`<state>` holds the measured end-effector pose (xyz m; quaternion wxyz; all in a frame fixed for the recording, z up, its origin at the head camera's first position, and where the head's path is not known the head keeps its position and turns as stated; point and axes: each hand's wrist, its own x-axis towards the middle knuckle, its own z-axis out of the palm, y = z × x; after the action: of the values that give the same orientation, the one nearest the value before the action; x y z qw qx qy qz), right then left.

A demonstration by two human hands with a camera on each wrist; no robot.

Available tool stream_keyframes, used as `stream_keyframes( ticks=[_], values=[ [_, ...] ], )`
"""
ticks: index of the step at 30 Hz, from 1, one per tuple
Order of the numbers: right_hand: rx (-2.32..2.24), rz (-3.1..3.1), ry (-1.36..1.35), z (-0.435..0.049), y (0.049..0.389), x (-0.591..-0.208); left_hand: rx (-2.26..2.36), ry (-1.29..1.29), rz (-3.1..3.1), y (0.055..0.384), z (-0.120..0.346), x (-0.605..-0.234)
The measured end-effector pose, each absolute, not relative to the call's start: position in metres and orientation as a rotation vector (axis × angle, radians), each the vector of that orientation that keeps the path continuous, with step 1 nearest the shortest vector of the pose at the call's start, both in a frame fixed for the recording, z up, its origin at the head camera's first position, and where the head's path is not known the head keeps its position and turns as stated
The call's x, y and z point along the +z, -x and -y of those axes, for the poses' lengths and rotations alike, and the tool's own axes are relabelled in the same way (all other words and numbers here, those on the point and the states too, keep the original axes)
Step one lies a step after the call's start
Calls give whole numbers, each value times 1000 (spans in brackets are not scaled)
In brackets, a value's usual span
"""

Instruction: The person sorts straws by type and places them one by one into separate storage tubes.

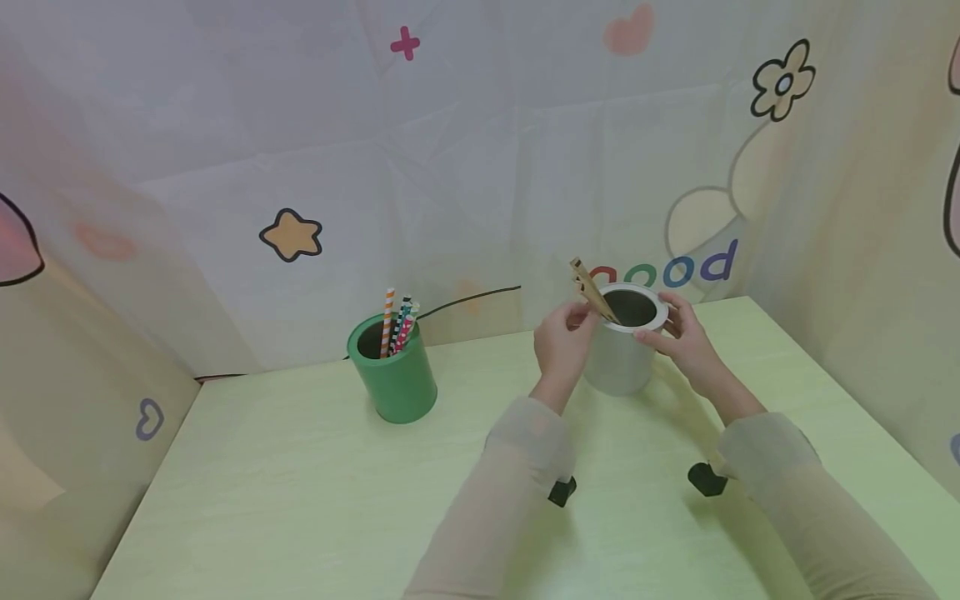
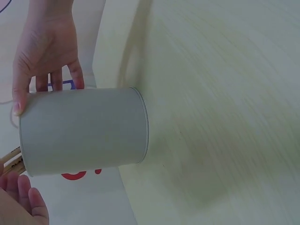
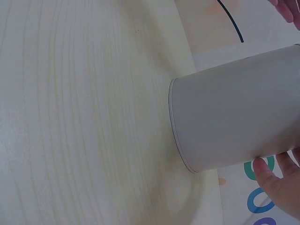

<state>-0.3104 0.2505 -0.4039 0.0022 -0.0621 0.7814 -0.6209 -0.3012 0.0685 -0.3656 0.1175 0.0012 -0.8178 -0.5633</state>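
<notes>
A light grey-white canister [image 1: 621, 365] stands upright on the right part of the table, its dark mouth facing up. At its left rim my left hand [image 1: 561, 343] pinches a small bunch of tan sticks [image 1: 589, 288] with dark marks. Their lower ends dip inside the mouth, and they lean up to the left. My right hand [image 1: 693, 350] grips the canister's right side near the rim, thumb at the front and fingers behind. In the left wrist view, the sticks [image 2: 14, 164] show beside the canister's rim, partly cut off by the frame edge.
A green cylindrical holder [image 1: 403, 387] stands to the left, with several patterned straws [image 1: 387, 325] in it. The pale wooden table [image 1: 285, 483] ends at a printed curtain [image 1: 450, 183] behind. Black wrist devices [image 1: 707, 479] hang under the sleeves.
</notes>
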Motion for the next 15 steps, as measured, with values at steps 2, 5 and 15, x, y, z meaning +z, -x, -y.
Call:
stream_keyframes(
  ticks=[2, 5, 15],
  values=[
    [-1952, -2449, 200, -250, 310, -404, -1672, -8, 2390, 300, -67, -368],
    [-1949, -2453, 202, -250, 310, -404, -1717, -7, 2378, 300, -64, -371],
    [-1902, -2473, 212, -251, 310, -400, -1715, 23, 2363, 297, -48, -373]
  ],
)
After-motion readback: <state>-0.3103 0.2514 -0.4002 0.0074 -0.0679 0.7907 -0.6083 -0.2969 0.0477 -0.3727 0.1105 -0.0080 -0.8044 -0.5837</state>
